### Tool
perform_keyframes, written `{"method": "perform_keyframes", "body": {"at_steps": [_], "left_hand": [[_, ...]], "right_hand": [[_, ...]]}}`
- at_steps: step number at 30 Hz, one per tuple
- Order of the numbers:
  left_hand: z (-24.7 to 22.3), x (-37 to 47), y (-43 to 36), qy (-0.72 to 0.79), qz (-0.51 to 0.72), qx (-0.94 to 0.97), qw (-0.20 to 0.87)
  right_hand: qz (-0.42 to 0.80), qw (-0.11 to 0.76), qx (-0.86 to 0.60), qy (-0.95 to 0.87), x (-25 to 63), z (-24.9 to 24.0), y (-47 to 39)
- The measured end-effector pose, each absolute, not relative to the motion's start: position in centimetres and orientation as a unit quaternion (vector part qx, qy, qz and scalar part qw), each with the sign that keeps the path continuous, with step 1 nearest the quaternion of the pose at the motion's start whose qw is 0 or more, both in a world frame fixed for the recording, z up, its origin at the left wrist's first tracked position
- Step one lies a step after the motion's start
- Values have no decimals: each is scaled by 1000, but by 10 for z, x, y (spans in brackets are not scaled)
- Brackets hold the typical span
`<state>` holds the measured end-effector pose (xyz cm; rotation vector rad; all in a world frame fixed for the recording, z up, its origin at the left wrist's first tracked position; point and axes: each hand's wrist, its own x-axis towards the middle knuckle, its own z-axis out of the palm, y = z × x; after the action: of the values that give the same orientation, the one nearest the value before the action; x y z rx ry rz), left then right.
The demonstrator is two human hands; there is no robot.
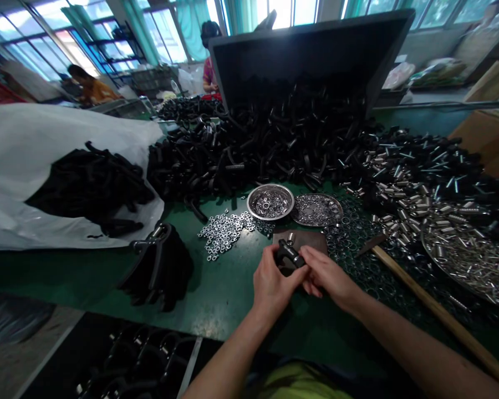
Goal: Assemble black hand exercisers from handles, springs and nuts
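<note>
Between both hands, above a brown metal block (pixel 315 239), is a black plastic part (pixel 290 254) with pale lettering on its barrel. My left hand (pixel 271 280) wraps its thumb and fingers around this part from the left. From the right, the fingertips of my right hand (pixel 326 276) pinch the barrel's end; whatever smaller piece lies under them is hidden. A small coil spring (pixel 291 238) shows just behind the part; whether it sits in it or on the block, I cannot tell. Shiny nuts (pixel 224 233) lie loose to the left.
Behind the block stand a steel bowl (pixel 270 201) and a plate (pixel 316 210) of small metal pieces. A wooden-handled hammer (pixel 424 299) and many springs (pixel 411 205) are at right. Black parts (pixel 266 138) heap at the back; others stack left (pixel 162 266), near a white sack (pixel 8 166).
</note>
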<state>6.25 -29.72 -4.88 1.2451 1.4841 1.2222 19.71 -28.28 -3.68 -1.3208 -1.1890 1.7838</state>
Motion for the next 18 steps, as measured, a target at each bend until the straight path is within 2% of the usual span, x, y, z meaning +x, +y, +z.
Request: {"method": "perform_keyframes", "body": {"at_steps": [2, 5, 6, 11, 18], "left_hand": [[-54, 55, -290, 595, 446, 536, 400], [-58, 49, -282, 594, 359, 645, 319], [-58, 48, -281, 590, 324, 683, 285], [-60, 53, -284, 568, 193, 782, 169], [-68, 53, -282, 578, 182, 781, 148]], "right_hand": [[553, 230, -520, -609, 207, -34, -256], [245, 209, -549, -771, 207, -26, -200], [151, 178, -556, -798, 202, -25, -180], [99, 116, -571, -807, 160, -34, -104], [109, 107, -583, -798, 145, -53, -82]]}}
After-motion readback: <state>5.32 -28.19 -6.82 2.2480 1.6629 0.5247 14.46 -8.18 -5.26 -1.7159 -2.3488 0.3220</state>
